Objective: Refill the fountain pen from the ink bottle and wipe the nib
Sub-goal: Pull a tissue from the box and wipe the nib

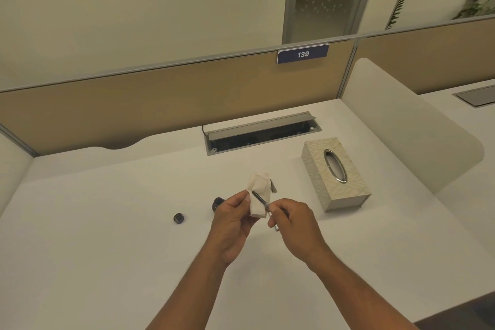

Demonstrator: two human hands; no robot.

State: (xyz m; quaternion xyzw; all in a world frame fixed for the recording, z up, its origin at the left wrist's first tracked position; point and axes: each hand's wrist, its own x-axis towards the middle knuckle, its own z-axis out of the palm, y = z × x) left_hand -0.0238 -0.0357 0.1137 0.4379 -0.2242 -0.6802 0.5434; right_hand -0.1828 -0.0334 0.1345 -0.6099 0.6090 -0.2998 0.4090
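My left hand [232,222] pinches a folded white tissue [259,195] above the desk. My right hand [292,222] grips the fountain pen [261,201], a thin dark-and-silver barrel whose nib end points up-left into the tissue. The nib itself is hidden in the paper. The small dark ink bottle [217,203] stands open on the desk just behind my left hand, partly covered by it. Its dark round cap [178,218] lies further left. A dark pen part with a clip [273,186], likely the pen cap, peeks out behind the tissue.
A patterned cream tissue box [316,169] with a metal-rimmed slot sits to the right of my hands. A grey cable hatch [261,126] is open at the back of the white desk [107,236]. Beige partition panels enclose the desk on three sides.
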